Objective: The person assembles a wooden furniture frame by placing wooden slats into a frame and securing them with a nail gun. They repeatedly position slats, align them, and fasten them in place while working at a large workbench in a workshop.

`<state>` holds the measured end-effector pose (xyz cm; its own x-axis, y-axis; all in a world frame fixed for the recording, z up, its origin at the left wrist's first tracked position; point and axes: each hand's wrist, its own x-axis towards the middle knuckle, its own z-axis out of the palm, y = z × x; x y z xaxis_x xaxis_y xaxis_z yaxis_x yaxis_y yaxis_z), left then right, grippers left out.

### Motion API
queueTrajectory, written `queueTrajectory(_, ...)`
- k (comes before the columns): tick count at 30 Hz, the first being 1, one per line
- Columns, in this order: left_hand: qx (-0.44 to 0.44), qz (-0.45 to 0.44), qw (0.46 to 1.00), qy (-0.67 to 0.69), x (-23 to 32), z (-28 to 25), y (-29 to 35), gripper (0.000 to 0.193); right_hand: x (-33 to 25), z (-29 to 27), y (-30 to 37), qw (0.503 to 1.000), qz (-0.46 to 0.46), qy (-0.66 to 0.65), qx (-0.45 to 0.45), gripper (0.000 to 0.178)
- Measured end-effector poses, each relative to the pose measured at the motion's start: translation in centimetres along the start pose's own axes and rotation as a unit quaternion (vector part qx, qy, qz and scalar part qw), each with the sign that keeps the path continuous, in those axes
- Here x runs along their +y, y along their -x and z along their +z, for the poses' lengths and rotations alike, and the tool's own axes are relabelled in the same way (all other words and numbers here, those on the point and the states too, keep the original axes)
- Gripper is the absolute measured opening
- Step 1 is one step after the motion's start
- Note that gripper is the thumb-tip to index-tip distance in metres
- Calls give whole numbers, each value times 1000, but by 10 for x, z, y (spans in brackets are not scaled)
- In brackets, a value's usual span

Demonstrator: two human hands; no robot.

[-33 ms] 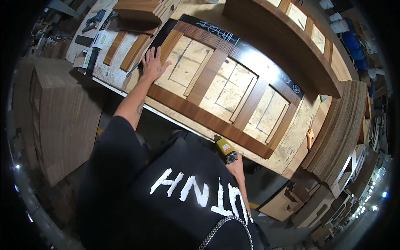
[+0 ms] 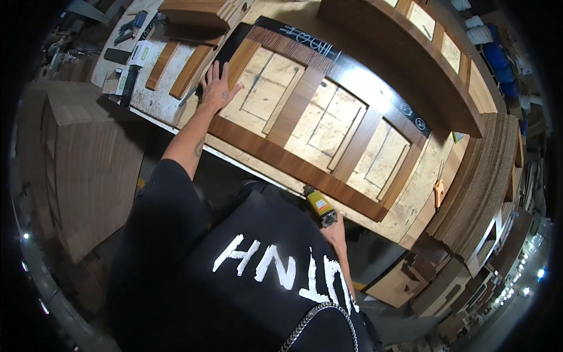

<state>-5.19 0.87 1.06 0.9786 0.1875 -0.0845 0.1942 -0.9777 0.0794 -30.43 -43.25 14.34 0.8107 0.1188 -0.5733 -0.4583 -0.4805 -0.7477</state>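
A brown wooden frame (image 2: pixel 287 154) with three openings lies on the workbench along a black strip with white markings (image 2: pixel 311 41). Spread across the frame's left end piece (image 2: pixel 241 64) is my left hand (image 2: pixel 216 91), its fingers apart and resting there. My right hand (image 2: pixel 335 230) is closed around a yellow-green nail gun (image 2: pixel 319 205) just off the bench's near edge, close to the frame's front rail. The tool's handle and most of my right fingers are hidden beneath its body. Thin wood strips (image 2: pixel 347 139) lie inside the openings.
At the left of the workbench (image 2: pixel 167 120) are loose wood strips (image 2: pixel 190 72), small boxes (image 2: pixel 141 54) and a dark tool (image 2: pixel 130 28). A large wooden panel assembly (image 2: pixel 404 58) stands behind. An orange-handled screwdriver (image 2: pixel 438 193) lies right, beside stacked boards (image 2: pixel 478 176).
The view has shifted very slightly. Both hands keep the same hold and place relative to the frame and the nail gun.
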Motion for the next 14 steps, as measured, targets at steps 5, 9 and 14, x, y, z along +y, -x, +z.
queueTrajectory(5,57,42,997,-8,3,29,-7,92,-33,38,-55,994,-22,105,16,41)
queueTrajectory(9,63,42,997,18,-4,23,-5,89,-84,58,-96,972,-42,232,10,45)
queueTrajectory(14,38,42,998,21,-12,17,-12,88,-103,73,-126,967,-12,253,-12,46)
